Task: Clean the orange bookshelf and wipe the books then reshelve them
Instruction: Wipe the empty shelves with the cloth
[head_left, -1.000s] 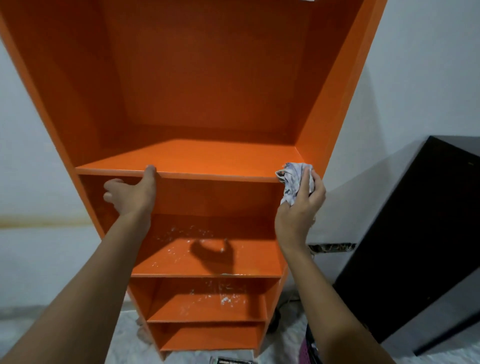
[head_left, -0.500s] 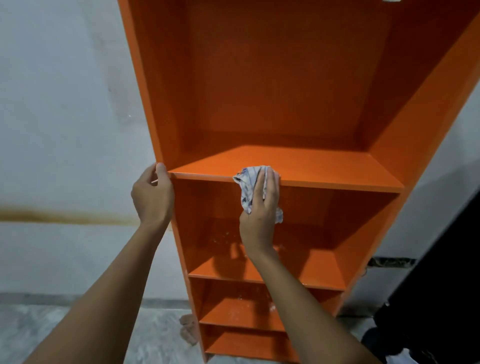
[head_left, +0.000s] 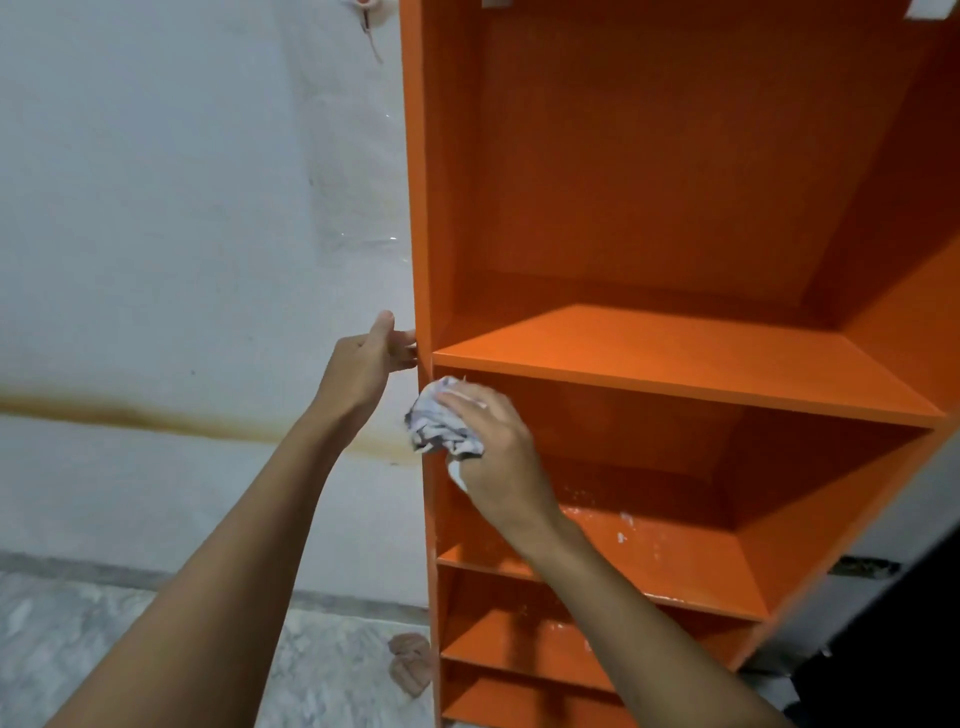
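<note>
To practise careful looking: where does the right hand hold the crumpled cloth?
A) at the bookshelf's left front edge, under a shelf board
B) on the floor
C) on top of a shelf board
A: the right hand presses the cloth against the left upright of the orange bookshelf.

No text can be read; the print on the cloth (head_left: 441, 423) seems too blurred.
</note>
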